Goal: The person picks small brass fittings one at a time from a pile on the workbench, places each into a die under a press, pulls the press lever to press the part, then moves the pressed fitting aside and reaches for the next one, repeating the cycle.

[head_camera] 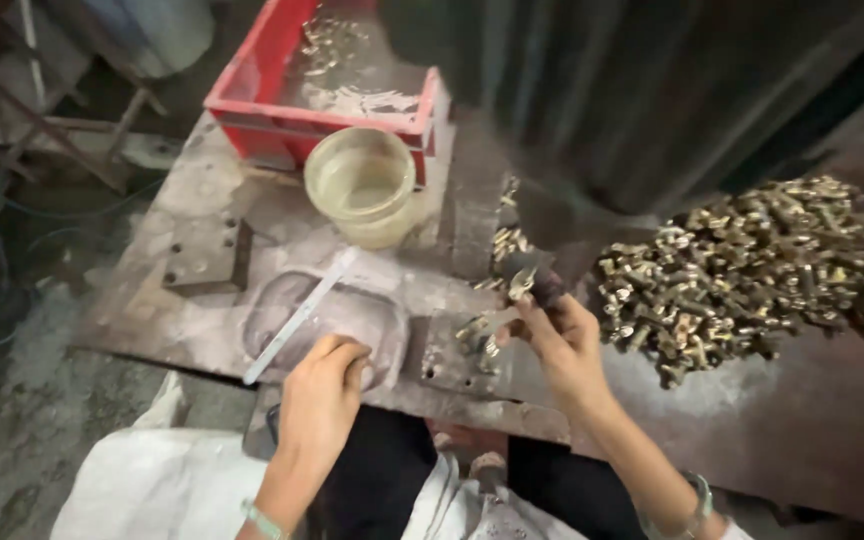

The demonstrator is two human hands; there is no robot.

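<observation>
Right hand pinches a brass fitting — left hand curled, idle.

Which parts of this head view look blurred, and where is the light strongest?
Head view: the right hand and the small brass part at its fingers are motion-blurred; the heap of brass fittings is fairly sharp; light is strongest on the translucent plastic tub; the top-right corner is dark.

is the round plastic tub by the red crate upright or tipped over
Upright: the plastic tub shows its open mouth facing up beside the red crate.
</observation>
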